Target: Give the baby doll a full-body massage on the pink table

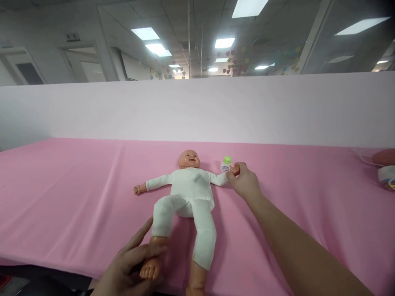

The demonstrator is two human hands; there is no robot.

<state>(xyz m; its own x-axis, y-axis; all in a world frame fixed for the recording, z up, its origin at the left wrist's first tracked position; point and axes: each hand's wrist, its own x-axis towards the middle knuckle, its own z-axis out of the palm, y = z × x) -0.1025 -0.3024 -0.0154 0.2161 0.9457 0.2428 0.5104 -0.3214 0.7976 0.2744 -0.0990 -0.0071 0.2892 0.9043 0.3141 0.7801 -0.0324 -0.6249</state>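
Lengthwise, the plastic baby doll in a white cloth suit (189, 193) lies face up on the pink-covered counter (77, 193), head away. The left hand (131, 269) clasps its near bare foot; the right hand (245, 183) pinches its far wrist, just beside a small green-capped bottle (226, 164).

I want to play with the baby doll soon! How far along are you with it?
Done so far: the doll lies on its back on the pink cloth, wearing a white top and trousers. In hand: the left hand grips one bare foot, and the right hand holds the doll's hand beside a small green-capped bottle. Left: both feet are bare and the bottle's cap is on.
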